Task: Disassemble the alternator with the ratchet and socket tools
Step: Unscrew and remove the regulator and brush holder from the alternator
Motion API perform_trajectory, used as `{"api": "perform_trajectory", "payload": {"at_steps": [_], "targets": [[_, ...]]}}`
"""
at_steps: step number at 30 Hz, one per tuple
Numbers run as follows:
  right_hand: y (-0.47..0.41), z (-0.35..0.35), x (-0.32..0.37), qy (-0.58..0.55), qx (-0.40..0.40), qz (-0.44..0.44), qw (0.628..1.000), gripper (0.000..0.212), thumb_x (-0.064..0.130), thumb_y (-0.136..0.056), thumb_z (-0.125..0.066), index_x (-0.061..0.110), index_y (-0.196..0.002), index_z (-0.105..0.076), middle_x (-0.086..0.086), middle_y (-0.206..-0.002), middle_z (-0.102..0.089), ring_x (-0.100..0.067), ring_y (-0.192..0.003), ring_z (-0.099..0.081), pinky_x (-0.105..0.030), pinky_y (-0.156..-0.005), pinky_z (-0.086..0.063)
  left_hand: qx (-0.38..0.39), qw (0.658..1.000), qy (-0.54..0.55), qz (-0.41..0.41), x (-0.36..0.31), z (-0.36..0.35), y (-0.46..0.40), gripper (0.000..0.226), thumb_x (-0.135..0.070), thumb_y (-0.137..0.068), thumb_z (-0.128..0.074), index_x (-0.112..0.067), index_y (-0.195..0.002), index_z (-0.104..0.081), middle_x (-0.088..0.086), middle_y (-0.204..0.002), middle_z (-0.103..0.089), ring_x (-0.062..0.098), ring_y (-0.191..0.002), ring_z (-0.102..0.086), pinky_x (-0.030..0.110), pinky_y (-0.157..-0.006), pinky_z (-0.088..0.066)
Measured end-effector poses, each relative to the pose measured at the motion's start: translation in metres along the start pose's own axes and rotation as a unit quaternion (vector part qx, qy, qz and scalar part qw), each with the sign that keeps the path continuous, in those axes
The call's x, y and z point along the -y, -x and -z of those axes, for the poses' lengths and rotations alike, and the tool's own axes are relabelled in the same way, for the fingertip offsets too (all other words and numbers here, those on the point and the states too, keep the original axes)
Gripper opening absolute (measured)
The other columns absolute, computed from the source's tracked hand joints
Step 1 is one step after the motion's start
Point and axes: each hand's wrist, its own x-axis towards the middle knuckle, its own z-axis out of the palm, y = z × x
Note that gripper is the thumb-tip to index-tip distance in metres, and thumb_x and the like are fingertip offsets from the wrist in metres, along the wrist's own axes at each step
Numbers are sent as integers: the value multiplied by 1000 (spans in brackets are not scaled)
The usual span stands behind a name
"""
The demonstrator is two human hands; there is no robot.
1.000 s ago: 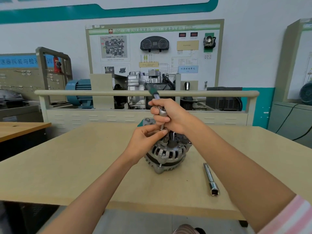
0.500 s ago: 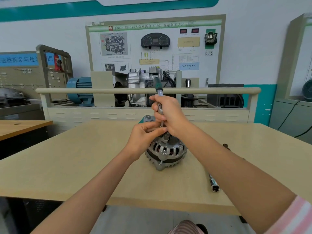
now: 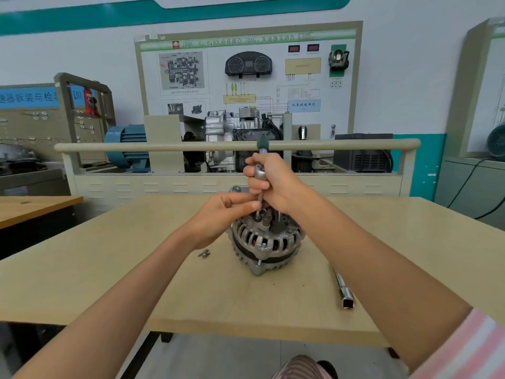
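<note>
Beige table point(image 3: 109, 269): alternator point(image 3: 266, 243) upright; right hand point(image 3: 276, 181) grips ratchet point(image 3: 261, 173).

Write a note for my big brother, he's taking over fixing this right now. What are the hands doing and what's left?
Right hand grips the ratchet, held upright over the alternator.
Left hand pinches the extension shaft near its tip, steadying it on a fastener on top of the alternator.
The alternator stands near the middle of the table. A small loose bolt lies to its left, so at least one looks to be out already. A spare socket bar lies to the right.
Left: the housing is still together; probably loosen this fastener next.
</note>
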Motion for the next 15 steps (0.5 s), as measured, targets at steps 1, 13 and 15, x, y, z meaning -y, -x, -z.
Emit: {"api": "perform_trajectory", "payload": {"at_steps": [1,13,15], "targets": [[-1,3,2,10,30,-10,999,22,15,-100,-30,11,-82,-41,4,-44,-43,-5,-25,-21,-16,-32,-20,5,1000,-2,5,-2,1,0,29,-25,-79,-63,-17,-106,-69,-6,-105,-71,5,-104,-63,9,-81,-45],[1,9,4,80,97,-11,992,23,17,-101,-31,11,-83,-45,6,-39,-37,-4,-25,-18,-18,-33,-15,-22,997,-70,-9,-4,-8,4,20,-9,-88,-60,-18,-104,-68,-6,-96,-73,4,-95,-65,11,-81,-47],[1,10,7,104,132,-27,985,22,17,-100,-32,10,-85,-47,7,-39,-37,-4,-25,-19,-18,-34,-15,-30,998,-58,-5,-4,-9,4,21,-8,-86,-62,-19,-103,-68,-7,-94,-73,3,-94,-65,10,-79,-46]]}}
